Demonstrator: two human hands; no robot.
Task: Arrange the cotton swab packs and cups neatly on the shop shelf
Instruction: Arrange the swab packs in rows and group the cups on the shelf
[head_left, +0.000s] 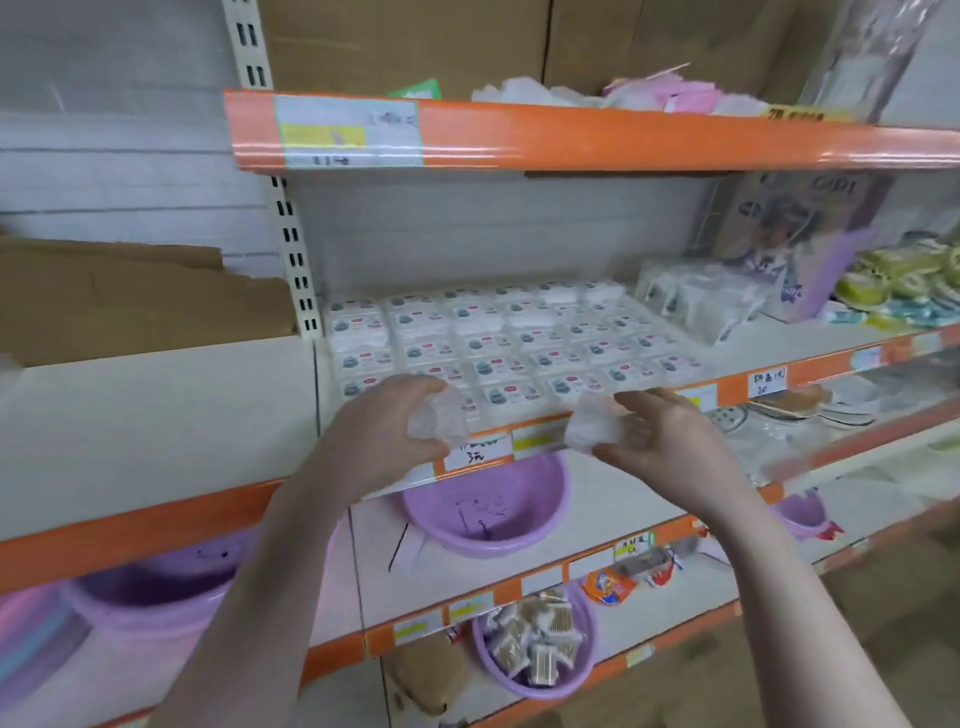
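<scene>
Flat cotton swab packs (511, 340) with printed labels lie in neat rows on the middle shelf (810, 364). My left hand (384, 434) grips a small clear plastic-wrapped pack (439, 421) just in front of the shelf's edge. My right hand (660, 441) holds a white wrapped pack (595, 428) at the same height, a short gap away. Both packs hang in the air before the front row. A bundle of white wrapped packs (696, 301) stands to the right of the rows.
A purple basin (485, 512) sits on the shelf below my hands. Lower down, another purple basin (535, 644) holds several wooden swab packs. Plates (810, 410) and green items (904, 280) lie to the right. Torn cardboard (130, 296) rests on the left shelf.
</scene>
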